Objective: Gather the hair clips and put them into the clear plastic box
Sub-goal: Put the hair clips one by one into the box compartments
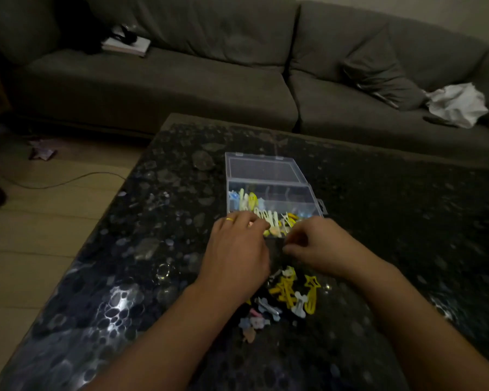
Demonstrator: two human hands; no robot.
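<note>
The clear plastic box [302, 193] stands open on the dark table [393, 221], its lid tipped back, with yellow, white and blue clips inside at its left. A bunch of pale yellow hair clips [268, 221] is held between both hands just in front of the box. My left hand [237, 249], with a gold ring, has its fingers curled round the bunch. My right hand [319, 244] pinches it from the right. A loose pile of clips [291, 294], yellow, white, blue and pink, lies on the table between my forearms.
A grey sofa [209, 88] runs along the far side of the table, with a book, a cushion and a crumpled white cloth [458, 104] on it. Wooden floor with a cable lies to the left. The table's left edge runs diagonally.
</note>
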